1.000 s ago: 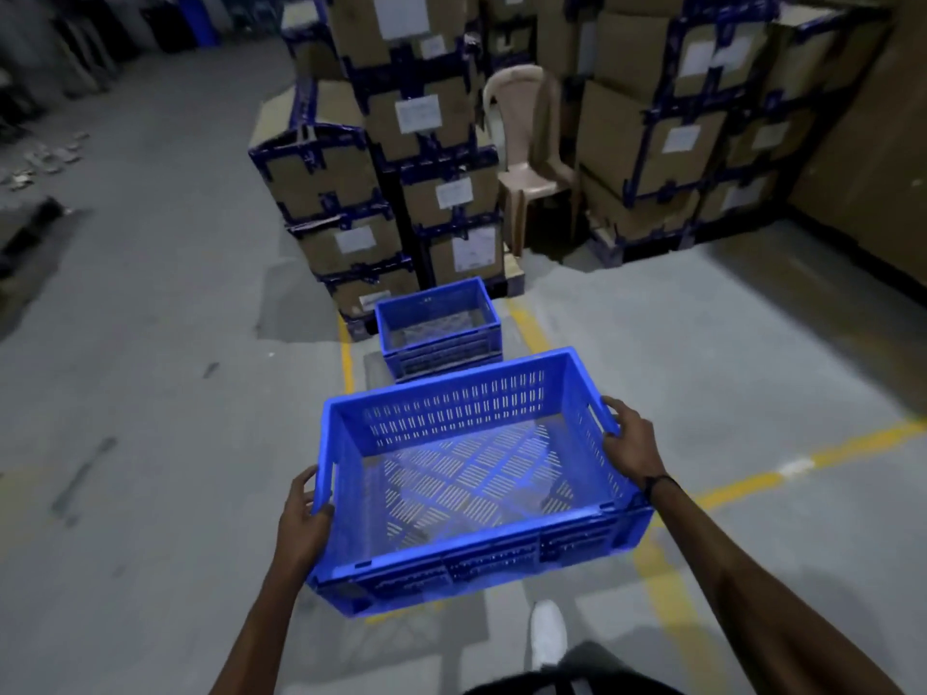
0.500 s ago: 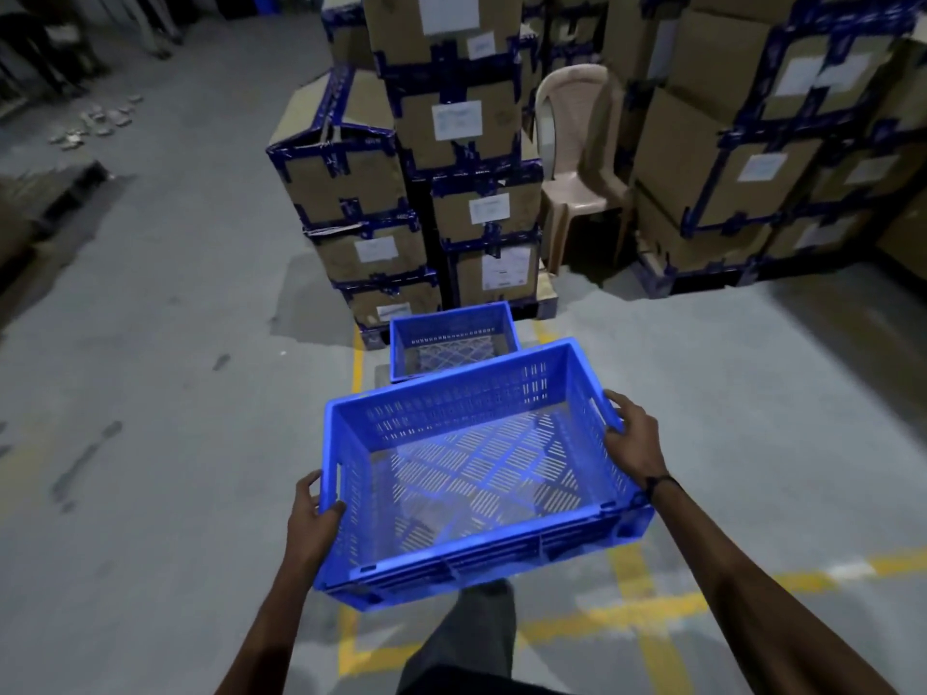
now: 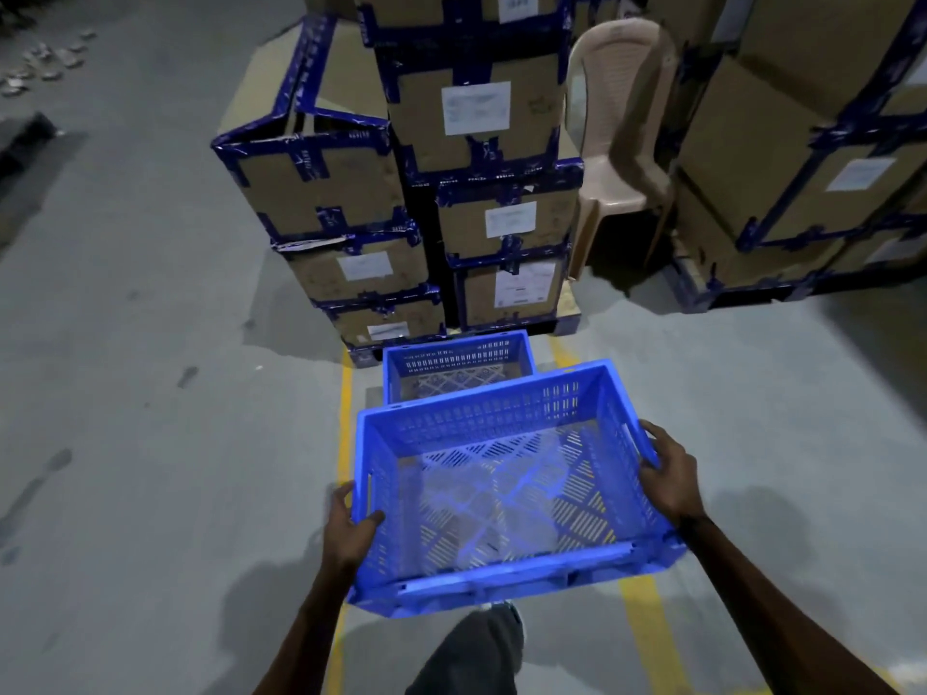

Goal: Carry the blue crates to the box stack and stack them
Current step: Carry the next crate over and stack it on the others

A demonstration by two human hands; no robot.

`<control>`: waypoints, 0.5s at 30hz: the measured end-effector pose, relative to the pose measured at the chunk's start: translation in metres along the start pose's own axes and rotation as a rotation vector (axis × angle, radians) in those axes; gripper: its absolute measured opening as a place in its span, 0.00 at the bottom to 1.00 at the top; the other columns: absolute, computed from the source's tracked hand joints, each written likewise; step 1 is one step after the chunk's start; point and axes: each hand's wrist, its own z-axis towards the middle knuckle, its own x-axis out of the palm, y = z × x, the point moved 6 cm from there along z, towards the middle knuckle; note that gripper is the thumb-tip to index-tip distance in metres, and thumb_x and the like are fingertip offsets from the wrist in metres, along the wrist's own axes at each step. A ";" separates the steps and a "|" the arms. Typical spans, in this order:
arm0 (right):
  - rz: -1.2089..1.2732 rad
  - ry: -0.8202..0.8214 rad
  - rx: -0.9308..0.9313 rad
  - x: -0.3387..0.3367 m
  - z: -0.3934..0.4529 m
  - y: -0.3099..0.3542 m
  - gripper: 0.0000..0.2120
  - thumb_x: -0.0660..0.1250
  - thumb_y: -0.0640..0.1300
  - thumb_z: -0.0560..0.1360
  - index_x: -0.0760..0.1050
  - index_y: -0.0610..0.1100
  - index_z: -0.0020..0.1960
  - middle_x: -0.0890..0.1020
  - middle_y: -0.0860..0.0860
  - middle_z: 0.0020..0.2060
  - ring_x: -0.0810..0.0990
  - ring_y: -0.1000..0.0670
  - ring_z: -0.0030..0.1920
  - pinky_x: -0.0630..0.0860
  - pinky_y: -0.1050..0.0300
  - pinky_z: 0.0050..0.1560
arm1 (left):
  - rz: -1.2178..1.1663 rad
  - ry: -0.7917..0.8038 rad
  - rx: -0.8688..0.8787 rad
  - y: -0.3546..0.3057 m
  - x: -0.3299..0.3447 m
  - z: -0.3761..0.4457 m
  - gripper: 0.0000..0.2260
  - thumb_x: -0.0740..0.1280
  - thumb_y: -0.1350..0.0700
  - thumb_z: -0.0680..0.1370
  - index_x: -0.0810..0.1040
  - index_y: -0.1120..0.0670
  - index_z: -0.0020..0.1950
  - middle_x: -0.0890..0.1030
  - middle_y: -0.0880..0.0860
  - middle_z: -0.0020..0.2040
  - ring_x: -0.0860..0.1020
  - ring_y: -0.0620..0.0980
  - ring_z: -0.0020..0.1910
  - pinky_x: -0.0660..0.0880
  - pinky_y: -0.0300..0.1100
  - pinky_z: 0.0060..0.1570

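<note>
I hold an empty blue perforated crate (image 3: pixel 501 499) in front of me, above the floor. My left hand (image 3: pixel 351 526) grips its left side wall and my right hand (image 3: pixel 669 476) grips its right rim. A second blue crate (image 3: pixel 457 361) stands on the floor just beyond, partly hidden by the carried crate's far wall. It sits right at the foot of the box stack (image 3: pixel 426 193), tall cardboard boxes bound with blue tape and white labels.
A beige plastic chair (image 3: pixel 619 143) stands right of the stack. More taped boxes (image 3: pixel 802 158) on a pallet fill the right side. Yellow floor lines (image 3: pixel 345 418) run under the crates. My leg (image 3: pixel 471 654) shows below. Bare concrete lies to the left.
I have walked closer to the box stack with the crate in both hands. The crate on the floor is now nearer and more hidden behind the carried one.
</note>
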 end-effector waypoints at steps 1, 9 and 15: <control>-0.006 -0.004 0.007 0.009 0.019 -0.001 0.32 0.59 0.39 0.63 0.75 0.45 0.67 0.86 0.46 0.49 0.79 0.55 0.39 0.67 0.78 0.41 | -0.001 0.001 -0.017 -0.006 0.008 0.022 0.28 0.75 0.57 0.70 0.69 0.49 0.66 0.83 0.62 0.54 0.83 0.58 0.46 0.80 0.54 0.48; -0.017 0.005 0.139 0.084 0.157 -0.052 0.28 0.66 0.32 0.68 0.75 0.46 0.67 0.86 0.44 0.49 0.78 0.62 0.41 0.68 0.79 0.39 | -0.018 0.034 -0.099 -0.054 0.087 0.178 0.33 0.76 0.54 0.68 0.67 0.51 0.69 0.80 0.57 0.54 0.80 0.54 0.44 0.76 0.50 0.48; 0.006 0.000 0.174 0.144 0.249 -0.110 0.28 0.68 0.35 0.68 0.75 0.50 0.68 0.85 0.46 0.50 0.82 0.56 0.45 0.71 0.75 0.41 | 0.004 0.083 -0.119 -0.036 0.147 0.300 0.41 0.77 0.44 0.62 0.64 0.47 0.72 0.80 0.56 0.61 0.81 0.57 0.55 0.78 0.58 0.57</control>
